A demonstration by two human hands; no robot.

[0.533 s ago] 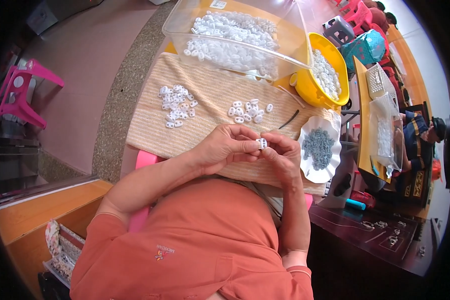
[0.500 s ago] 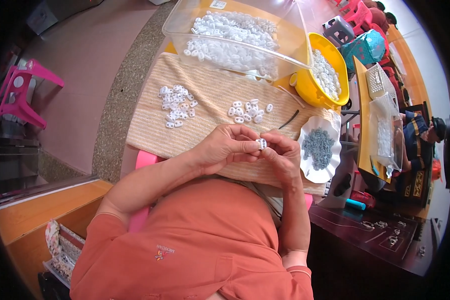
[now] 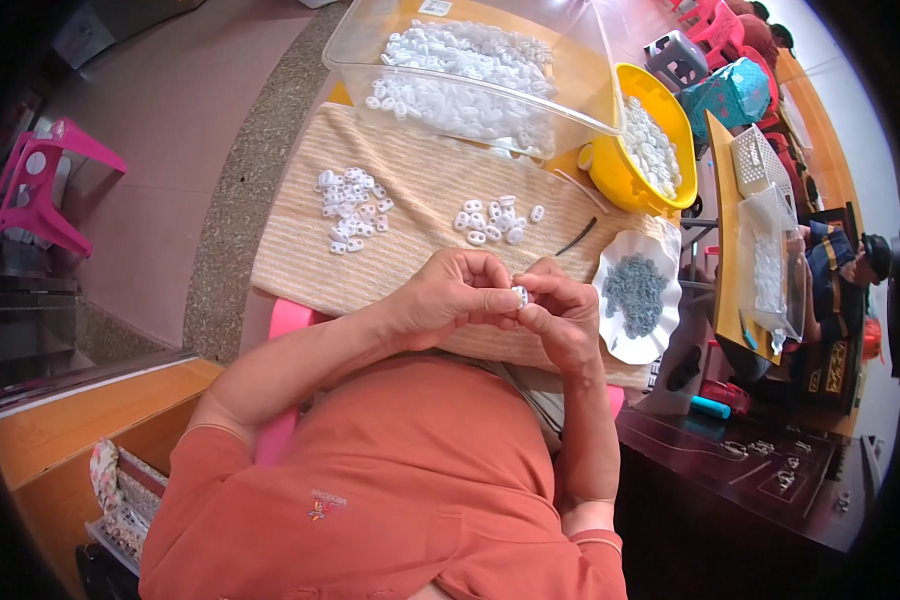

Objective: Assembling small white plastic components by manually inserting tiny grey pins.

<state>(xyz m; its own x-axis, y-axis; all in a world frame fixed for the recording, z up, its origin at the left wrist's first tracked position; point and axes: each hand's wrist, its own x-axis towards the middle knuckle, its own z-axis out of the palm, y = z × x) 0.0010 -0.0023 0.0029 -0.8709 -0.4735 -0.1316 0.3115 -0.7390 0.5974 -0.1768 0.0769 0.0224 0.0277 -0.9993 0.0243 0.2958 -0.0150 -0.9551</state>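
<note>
Both grips are narrow: the left hand (image 3: 448, 297) and right hand (image 3: 564, 312) meet, thumb and fingers pinching one small white piece (image 3: 521, 296) between them. I'd keep the left pinch firm, the right light, and the piece's face in sight. Just right of the grip sits a white plate (image 3: 660, 342); beyond the grip, two white piles (image 3: 350, 206) on the cloth-covered bench (image 3: 288, 262); farther, a clear bin (image 3: 572, 116).
</note>
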